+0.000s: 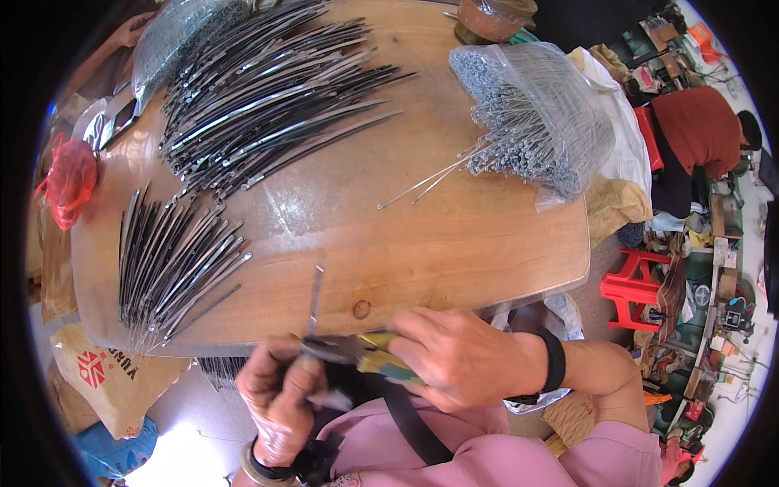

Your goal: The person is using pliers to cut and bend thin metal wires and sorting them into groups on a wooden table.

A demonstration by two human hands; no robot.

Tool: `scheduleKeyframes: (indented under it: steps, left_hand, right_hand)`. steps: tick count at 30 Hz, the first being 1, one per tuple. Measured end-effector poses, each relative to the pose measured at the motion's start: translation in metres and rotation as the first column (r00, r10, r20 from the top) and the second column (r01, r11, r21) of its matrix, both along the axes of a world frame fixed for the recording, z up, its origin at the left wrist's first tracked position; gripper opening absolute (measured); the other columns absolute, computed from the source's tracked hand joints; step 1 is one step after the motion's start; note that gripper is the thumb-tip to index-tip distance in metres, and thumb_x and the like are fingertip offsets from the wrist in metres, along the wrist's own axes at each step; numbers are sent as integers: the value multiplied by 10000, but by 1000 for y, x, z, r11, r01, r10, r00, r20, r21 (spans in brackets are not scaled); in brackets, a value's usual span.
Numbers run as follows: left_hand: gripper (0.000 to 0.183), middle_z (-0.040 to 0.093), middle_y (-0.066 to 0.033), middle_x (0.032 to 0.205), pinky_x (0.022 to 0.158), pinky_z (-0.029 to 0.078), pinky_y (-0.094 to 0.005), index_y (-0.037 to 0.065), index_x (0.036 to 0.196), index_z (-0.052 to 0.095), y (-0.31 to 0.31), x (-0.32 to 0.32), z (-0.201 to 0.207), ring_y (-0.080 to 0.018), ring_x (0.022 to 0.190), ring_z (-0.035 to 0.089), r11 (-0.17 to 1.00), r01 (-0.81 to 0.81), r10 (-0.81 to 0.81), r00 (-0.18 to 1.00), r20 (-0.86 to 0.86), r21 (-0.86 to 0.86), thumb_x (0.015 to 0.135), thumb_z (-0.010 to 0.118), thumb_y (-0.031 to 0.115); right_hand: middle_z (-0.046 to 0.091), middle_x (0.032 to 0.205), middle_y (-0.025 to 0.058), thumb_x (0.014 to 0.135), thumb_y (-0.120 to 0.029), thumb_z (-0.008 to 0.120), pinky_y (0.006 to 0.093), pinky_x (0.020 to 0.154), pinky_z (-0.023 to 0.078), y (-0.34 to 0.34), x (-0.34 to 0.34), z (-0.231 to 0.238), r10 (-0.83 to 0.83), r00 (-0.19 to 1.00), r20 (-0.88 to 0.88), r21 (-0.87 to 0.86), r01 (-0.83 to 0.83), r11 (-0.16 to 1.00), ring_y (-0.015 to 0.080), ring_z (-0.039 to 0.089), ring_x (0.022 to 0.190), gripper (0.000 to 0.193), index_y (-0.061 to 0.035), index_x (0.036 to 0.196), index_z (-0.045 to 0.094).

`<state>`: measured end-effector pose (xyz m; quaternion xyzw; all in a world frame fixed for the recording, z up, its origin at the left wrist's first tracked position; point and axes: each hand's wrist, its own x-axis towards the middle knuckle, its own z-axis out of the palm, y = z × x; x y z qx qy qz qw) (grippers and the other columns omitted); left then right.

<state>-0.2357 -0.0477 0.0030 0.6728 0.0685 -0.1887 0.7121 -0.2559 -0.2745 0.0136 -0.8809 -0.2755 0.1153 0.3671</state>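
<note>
Close to my body, at the table's near edge, my right hand (454,357) is closed around the yellow-green handles of a pair of pliers (378,342). Their jaws meet a thin, flat metal strip (316,294) that stands upright. My left hand (280,390) pinches this strip low down, beside the jaws; its lower end is partly hidden by the fingers. To the left on the table lies a fanned bundle of similar dark and shiny strips (174,264). Beyond it spreads a much larger pile of strips (268,101).
A clear plastic bag (560,105) of thin looped wires lies at the far right of the wooden table (341,231), two wires (422,183) sticking out. A red bag (71,183) sits left. Another person's hand (130,31) shows far left. A red stool (637,288) stands right.
</note>
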Motion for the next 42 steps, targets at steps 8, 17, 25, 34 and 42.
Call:
scheduleKeyframes:
  steps: [8,17,25,34,42]
  left_hand:
    - [65,578,-43,718,511,369,-216,-34,929,608,89,36,6,-75,556,479,774,-241,-67,888,455,585,881,566,-20]
    - [247,631,-134,875,758,464,-275,-56,966,634,61,58,18,-202,817,603,912,-16,-146,921,361,410,723,613,-97]
    - [629,582,-167,1186,928,449,-306,-15,1378,401,-45,59,24,-213,1080,571,930,277,-208,938,278,-241,810,667,-58]
    - [293,534,-132,721,539,448,-293,17,1087,639,-40,47,15,-286,585,540,848,366,-520,711,473,383,829,591,-112]
    - [246,594,-147,743,583,473,-283,-27,1072,644,-54,51,22,-230,622,599,721,480,-677,640,363,500,853,562,-105]
  right_hand:
    - [563,1017,186,679,-98,701,372,642,522,-39,76,10,-104,908,406,-223,209,952,327,603,813,244,27,865,603]
    - [573,999,185,602,37,697,341,668,508,-30,122,17,-152,754,638,-87,267,960,315,599,822,209,48,785,596]
    - [585,1086,161,788,-61,760,304,817,453,21,80,48,-437,875,-211,682,452,575,169,561,899,176,12,931,689]
    - [581,1060,157,796,-133,747,327,763,439,-27,25,14,-540,723,-431,657,661,362,198,551,875,206,28,901,675]
    - [633,1006,105,753,-39,762,295,753,488,-61,0,1,-528,804,-275,511,587,628,193,614,861,145,23,871,704]
